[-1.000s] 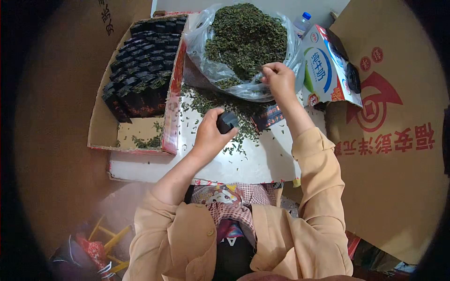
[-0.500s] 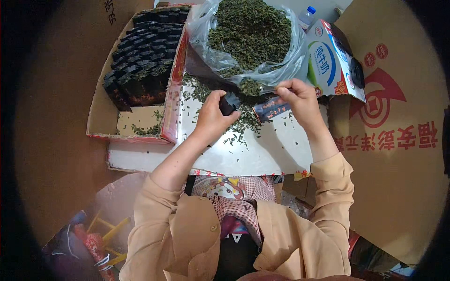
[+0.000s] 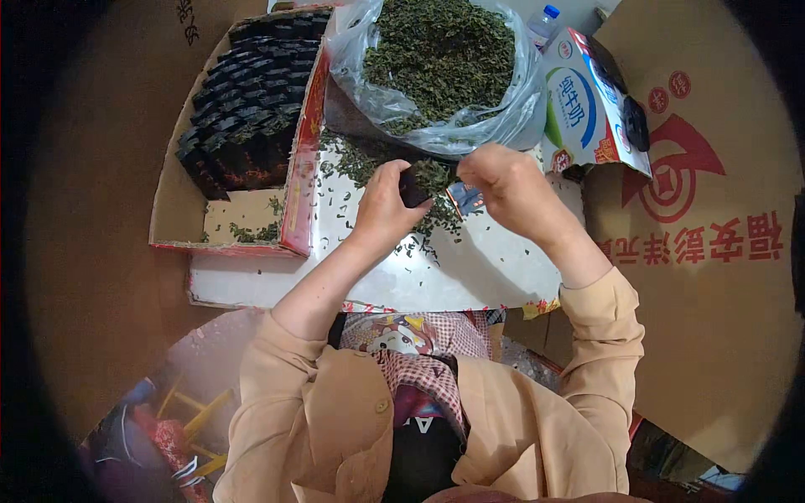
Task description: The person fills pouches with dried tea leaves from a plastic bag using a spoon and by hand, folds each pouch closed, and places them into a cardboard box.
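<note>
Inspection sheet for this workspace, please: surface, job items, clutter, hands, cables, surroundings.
Surface: white flat tabletop, strewn with dark-green leaf bits.
Job items: small black pouch with a green leaf clump at its mouth; clear plastic bag heaped with leaves; open brown cardboard box with rows of black packets.
Clutter: blue-and-white milk carton; clear blue-capped bottle.
Hands: left hand grips the pouch; right hand closed beside the clump, its grip hidden.
Cables: nothing seen on the tabletop.
Surroundings: large brown cardboard panel at right; yellow frame lower left.
</note>
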`<move>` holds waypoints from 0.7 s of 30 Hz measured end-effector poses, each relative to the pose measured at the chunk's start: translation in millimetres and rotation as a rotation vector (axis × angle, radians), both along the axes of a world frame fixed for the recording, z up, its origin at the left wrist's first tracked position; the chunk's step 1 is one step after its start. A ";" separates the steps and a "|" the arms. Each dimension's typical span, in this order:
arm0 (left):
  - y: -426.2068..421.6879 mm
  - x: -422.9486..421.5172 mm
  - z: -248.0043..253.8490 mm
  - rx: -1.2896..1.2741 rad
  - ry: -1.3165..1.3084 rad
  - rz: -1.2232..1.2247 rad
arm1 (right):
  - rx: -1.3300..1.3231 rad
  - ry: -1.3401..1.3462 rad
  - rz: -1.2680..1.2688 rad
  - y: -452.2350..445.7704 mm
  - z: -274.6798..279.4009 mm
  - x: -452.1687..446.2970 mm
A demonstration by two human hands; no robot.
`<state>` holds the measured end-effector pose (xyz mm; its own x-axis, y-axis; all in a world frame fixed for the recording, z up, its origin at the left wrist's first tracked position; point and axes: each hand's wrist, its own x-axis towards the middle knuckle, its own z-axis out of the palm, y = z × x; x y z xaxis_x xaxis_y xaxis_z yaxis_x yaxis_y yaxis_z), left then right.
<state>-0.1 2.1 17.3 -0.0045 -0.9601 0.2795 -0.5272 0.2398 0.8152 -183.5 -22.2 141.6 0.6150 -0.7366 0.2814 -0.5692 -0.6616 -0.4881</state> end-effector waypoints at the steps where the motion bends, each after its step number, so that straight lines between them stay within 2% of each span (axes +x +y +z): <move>1: -0.7 -0.8 -1.5 -0.009 -0.012 0.001 | -0.061 0.041 0.028 1.6 0.4 3.1; 8: -3.6 -1.2 -5.0 0.021 0.026 -0.013 | -0.245 0.281 0.183 13.4 5.1 16.1; 12: -3.8 1.1 -5.1 -0.029 0.047 0.030 | -0.268 0.295 0.174 14.4 15.6 14.2; 18: -4.9 6.0 -1.7 -0.008 0.051 0.044 | -0.408 0.046 -0.085 -20.3 2.7 0.7; 19: -3.9 6.8 -0.2 0.026 0.034 0.044 | -0.409 0.046 -0.085 -30.8 -4.2 -0.9; 21: -2.5 7.7 -0.5 0.021 0.032 0.047 | -0.360 0.131 -0.254 -50.6 -18.5 -3.3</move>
